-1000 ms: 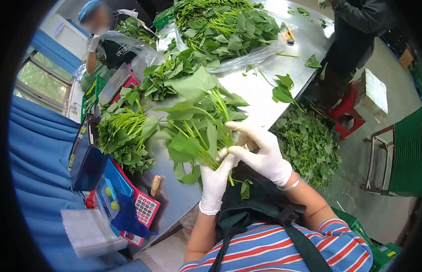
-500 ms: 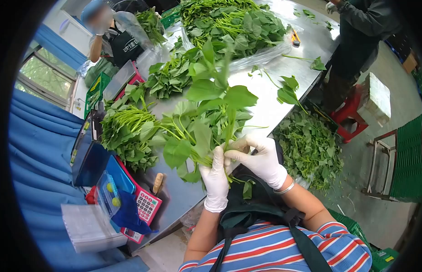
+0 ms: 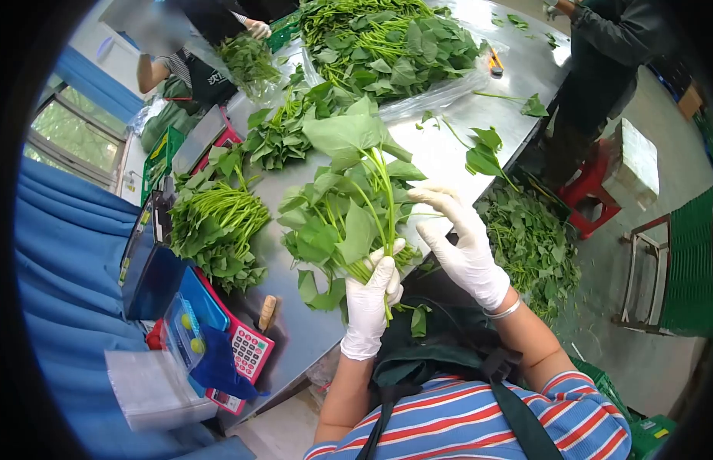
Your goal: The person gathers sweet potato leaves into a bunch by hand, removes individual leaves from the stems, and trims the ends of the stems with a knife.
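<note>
In a white glove, my left hand (image 3: 369,305) is wrapped round the stems of a bunch of leafy greens (image 3: 349,207), whose broad leaves spread up and to the left. My right hand (image 3: 465,249), gloved too, is held apart from the bunch on its right side, fingers spread and nothing in them. A tied-looking bundle of greens (image 3: 218,218) lies on the metal table to the left. Behind my bunch is another pile of cut greens (image 3: 284,126). A loose leafy sprig (image 3: 483,153) rests near the table's right edge.
A big heap of greens (image 3: 395,46) on plastic covers the far table, beside an orange cutter (image 3: 495,63). A pink calculator-like scale (image 3: 249,351) and wooden handle (image 3: 267,313) are at left. More greens (image 3: 525,245) lie right, near a red stool (image 3: 590,199). Two people stand beyond.
My right hand has let go of the stems and moved up and right, its fingers opening. The left hand keeps hold of the bunch. A person at the far left has shifted.
</note>
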The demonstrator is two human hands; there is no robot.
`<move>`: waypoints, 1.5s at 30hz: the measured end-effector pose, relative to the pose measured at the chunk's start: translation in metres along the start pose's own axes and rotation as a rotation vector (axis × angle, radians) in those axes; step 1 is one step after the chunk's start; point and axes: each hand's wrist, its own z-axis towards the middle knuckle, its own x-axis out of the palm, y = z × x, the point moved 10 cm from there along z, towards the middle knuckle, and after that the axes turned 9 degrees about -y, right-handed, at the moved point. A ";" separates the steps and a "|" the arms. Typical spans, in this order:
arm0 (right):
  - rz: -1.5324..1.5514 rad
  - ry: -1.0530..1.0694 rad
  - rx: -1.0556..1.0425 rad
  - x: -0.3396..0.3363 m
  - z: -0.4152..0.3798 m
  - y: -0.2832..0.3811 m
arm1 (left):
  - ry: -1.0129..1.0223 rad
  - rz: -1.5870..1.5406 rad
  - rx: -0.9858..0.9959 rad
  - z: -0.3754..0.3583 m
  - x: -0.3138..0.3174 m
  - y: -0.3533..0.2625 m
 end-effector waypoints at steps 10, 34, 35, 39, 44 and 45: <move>0.139 0.236 0.481 0.028 -0.003 -0.050 | -0.068 0.240 0.026 -0.003 -0.011 0.004; 0.132 0.694 0.093 0.052 -0.008 -0.029 | -0.053 0.267 -0.034 -0.006 -0.014 -0.008; 0.107 0.674 0.060 0.051 -0.006 -0.029 | -0.039 0.199 -0.068 -0.007 -0.014 -0.005; 0.195 0.458 -0.017 0.047 -0.012 -0.026 | -0.052 0.043 -0.098 -0.007 -0.012 -0.002; 0.185 0.014 0.135 0.028 -0.043 -0.029 | -0.148 0.098 0.083 -0.003 -0.017 -0.007; 0.158 0.026 0.098 0.029 -0.051 -0.026 | -0.146 0.098 0.087 -0.001 -0.018 -0.007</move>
